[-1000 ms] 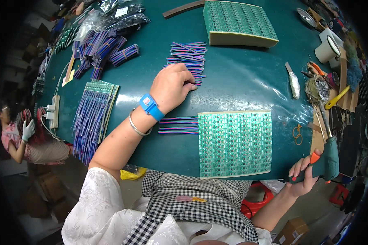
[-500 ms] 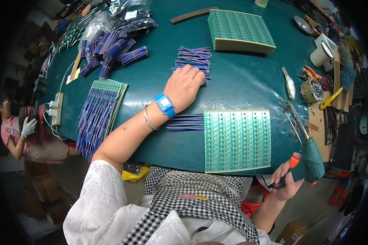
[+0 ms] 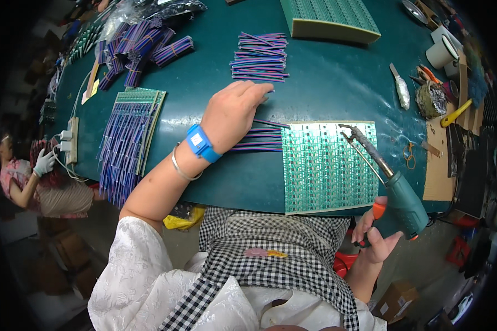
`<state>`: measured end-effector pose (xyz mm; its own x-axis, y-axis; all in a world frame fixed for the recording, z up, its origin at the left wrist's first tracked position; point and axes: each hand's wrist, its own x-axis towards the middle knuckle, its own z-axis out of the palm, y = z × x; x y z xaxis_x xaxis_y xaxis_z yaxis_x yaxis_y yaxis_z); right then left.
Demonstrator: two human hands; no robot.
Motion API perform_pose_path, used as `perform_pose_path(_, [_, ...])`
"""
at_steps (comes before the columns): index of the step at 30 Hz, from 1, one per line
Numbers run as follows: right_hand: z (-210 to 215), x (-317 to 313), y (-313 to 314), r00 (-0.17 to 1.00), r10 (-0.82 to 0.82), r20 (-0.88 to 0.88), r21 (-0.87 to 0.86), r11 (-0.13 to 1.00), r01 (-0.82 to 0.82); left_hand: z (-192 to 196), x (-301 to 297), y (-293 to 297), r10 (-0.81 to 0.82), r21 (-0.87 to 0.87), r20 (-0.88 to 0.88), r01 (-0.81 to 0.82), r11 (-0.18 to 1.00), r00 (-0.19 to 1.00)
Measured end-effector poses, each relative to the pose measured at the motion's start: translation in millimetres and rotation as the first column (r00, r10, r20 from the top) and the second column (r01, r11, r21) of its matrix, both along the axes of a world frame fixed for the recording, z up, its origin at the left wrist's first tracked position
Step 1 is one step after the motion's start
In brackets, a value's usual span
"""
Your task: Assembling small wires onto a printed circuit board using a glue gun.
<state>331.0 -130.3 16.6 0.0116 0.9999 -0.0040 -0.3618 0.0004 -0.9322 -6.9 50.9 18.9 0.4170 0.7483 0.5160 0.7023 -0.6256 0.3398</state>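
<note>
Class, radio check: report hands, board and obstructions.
Left hand by wires; right hand gripping soldering gun. Board flat on table. Gun tip over board, far right.

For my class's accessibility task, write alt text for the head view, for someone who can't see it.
A person's right grip holds a green soldering gun, its metal tip over a green circuit-board panel with striped wires at its left edge. The left grip is near those wires, with a wire pile just beyond.
</note>
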Motion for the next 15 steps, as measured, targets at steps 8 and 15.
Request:
perform_pose_path(8, [3.9, -5.5, -25.5, 0.995, 0.099, 0.033, -0.173, 0.981, -0.092, 2.9, 15.3, -58.7, -0.276, -0.156, 0.102, 0.289, 0.945, 0.956])
perform_pose_path(15, [8.1, -12.9, -37.4, 0.990, 0.143, 0.000, -0.328, 0.935, -0.135, -15.4, 12.8, -64.9, -0.242, -0.226, 0.159, 0.274, 0.935, 0.957])
